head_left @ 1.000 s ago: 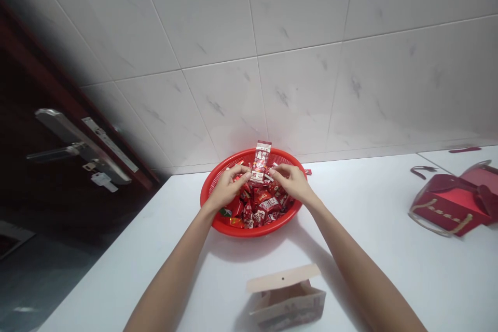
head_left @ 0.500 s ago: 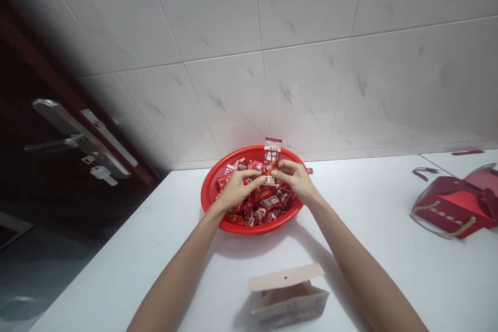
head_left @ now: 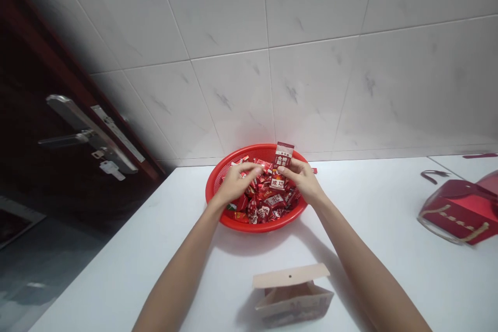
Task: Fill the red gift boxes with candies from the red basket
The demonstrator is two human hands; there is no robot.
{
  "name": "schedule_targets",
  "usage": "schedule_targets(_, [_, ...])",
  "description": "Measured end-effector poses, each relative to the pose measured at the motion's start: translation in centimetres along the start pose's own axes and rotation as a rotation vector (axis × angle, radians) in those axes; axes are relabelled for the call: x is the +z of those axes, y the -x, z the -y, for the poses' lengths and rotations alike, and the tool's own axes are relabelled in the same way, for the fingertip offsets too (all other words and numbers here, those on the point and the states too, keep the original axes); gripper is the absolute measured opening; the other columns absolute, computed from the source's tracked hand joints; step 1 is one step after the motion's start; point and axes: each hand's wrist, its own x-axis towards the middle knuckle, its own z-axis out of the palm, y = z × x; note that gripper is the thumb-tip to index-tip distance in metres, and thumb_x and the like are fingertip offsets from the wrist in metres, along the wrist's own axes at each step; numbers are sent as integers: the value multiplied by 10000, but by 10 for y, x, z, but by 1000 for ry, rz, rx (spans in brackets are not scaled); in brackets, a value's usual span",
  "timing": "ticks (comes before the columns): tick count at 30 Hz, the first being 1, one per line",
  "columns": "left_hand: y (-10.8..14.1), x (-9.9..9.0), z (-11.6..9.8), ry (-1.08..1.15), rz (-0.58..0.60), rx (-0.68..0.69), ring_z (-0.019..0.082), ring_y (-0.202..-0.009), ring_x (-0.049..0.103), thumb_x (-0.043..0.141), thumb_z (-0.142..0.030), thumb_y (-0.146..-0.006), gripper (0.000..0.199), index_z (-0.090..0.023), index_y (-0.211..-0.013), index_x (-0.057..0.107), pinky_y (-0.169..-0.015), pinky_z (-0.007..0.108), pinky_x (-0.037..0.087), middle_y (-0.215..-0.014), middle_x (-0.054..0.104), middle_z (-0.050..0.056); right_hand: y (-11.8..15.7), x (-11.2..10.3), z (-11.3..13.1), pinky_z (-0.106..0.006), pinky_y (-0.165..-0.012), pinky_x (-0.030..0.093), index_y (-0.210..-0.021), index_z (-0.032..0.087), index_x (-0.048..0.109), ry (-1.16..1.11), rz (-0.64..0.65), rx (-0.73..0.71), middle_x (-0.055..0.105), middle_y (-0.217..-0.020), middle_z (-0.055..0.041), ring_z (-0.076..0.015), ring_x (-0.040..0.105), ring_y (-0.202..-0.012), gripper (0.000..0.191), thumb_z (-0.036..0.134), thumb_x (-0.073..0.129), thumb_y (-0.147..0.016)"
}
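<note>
The right hand (head_left: 306, 180) pinches a dark red packet (head_left: 282, 159) between thumb and fingers, closed on its right edge. The packet stands nearly upright, its printed front towards the camera, above the far right part of a red plastic basket (head_left: 257, 228). The left hand (head_left: 234, 185) is over the left part of the basket, apart from the packet; its fingers are half curled, with thumb and forefinger tips close together, and I cannot tell whether anything is between them. Wrapped sweets (head_left: 268, 209), mostly red, are heaped in the basket beneath both hands.

The basket sits at the far side of a white surface (head_left: 369, 207), near a tiled wall (head_left: 311, 98). A small red piece (head_left: 314, 170) shows just beyond the basket's right rim. Nearer, between the forearms, stands a pale box (head_left: 298, 310) with its flap (head_left: 290, 276) raised and its top open. At the far right is a red box (head_left: 457, 212) with a cord handle, cut off by the picture's edge; a dark curved strap (head_left: 430, 174) lies just beyond it. To the left is a dark door (head_left: 23, 93) with a metal handle (head_left: 64, 140) and hanging keys (head_left: 112, 169).
</note>
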Motion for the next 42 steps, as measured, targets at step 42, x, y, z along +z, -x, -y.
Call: schedule_targets(42, [-28,-30,47,-435,284,13,235,-1057,676,494,-71,-659,462,-242,-991,766,-996,345,510,-1103,753,28,-6,-3,-10,-430,-924,539,-988,213,691,96,-156,9,765,-1049,-71,-290,689,-1052,350,433,720,-717])
